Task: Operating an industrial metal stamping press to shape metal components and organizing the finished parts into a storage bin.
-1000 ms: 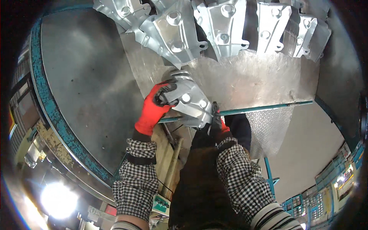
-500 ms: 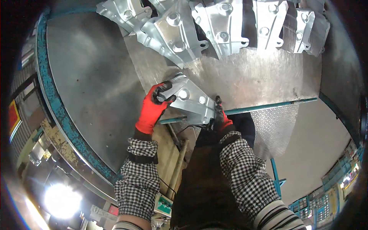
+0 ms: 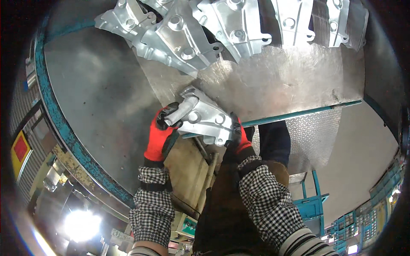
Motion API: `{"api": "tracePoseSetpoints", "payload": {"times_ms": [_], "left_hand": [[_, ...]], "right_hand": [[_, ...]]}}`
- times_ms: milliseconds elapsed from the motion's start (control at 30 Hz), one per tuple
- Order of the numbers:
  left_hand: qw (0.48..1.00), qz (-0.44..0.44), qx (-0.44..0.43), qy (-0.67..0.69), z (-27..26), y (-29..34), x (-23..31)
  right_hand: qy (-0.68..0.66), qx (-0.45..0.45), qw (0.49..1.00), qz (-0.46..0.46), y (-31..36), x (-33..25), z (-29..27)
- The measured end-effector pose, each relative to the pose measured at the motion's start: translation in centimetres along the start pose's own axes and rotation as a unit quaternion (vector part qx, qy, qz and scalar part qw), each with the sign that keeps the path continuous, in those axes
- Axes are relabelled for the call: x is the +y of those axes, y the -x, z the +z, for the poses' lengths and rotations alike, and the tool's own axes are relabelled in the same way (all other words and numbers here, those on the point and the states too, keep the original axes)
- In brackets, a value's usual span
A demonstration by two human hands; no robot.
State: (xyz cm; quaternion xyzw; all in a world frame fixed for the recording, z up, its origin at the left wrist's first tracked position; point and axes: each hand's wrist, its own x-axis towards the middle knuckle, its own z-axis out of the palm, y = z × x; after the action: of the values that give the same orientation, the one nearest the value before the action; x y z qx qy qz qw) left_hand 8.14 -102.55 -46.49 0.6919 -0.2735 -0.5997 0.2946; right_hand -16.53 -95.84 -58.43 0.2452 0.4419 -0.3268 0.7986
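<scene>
Between my hands is a stack of stamped sheet-metal brackets (image 3: 206, 118), silvery, with two round raised bosses on the top face and a small holed tab at the lower end. Many thin layered edges show along its left side. My left hand (image 3: 159, 134), in a red and black glove, is closed on that left side. The right end is gripped by my right hand (image 3: 240, 135), gloved alike, its fingers partly hidden behind the metal. Held tilted, the stack is above the near edge of the metal table (image 3: 294, 81).
Several stacks of like brackets (image 3: 179, 40) stand in a fanned row along the table's far side. A blue-painted rim (image 3: 64, 123) curves round the left. A teal edge strip (image 3: 307, 113) borders the table's near side, with a tread-plate step (image 3: 314, 138) below. A green button box (image 3: 188, 225) sits low down.
The bracket stack has been turned in my hands, so its layered left edge and holed tab show more. Both hands have shifted slightly left. The whole view has shifted a little.
</scene>
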Motion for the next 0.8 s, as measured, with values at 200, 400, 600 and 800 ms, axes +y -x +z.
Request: {"api": "tracePoseSetpoints", "payload": {"times_ms": [200,400,600,800], "left_hand": [[0.955,-0.033,-0.024,-0.293,0.4,1.2,2.4],[0.874,-0.1,-0.167,-0.445,-0.5,0.0,2.7],[0.937,-0.243,-0.134,-0.213,-2.5,-3.1,-1.0],[0.983,-0.138,-0.028,-0.121,-1.3,0.3,-4.1]], "right_hand": [[-0.058,-0.001,0.998,0.028,-0.9,1.7,-2.0],[-0.062,0.057,0.996,-0.014,0.7,4.8,-1.9],[0.009,0.035,0.999,0.033,-0.8,6.1,-4.6],[0.13,-0.105,0.985,-0.051,1.1,3.0,-3.0]]}}
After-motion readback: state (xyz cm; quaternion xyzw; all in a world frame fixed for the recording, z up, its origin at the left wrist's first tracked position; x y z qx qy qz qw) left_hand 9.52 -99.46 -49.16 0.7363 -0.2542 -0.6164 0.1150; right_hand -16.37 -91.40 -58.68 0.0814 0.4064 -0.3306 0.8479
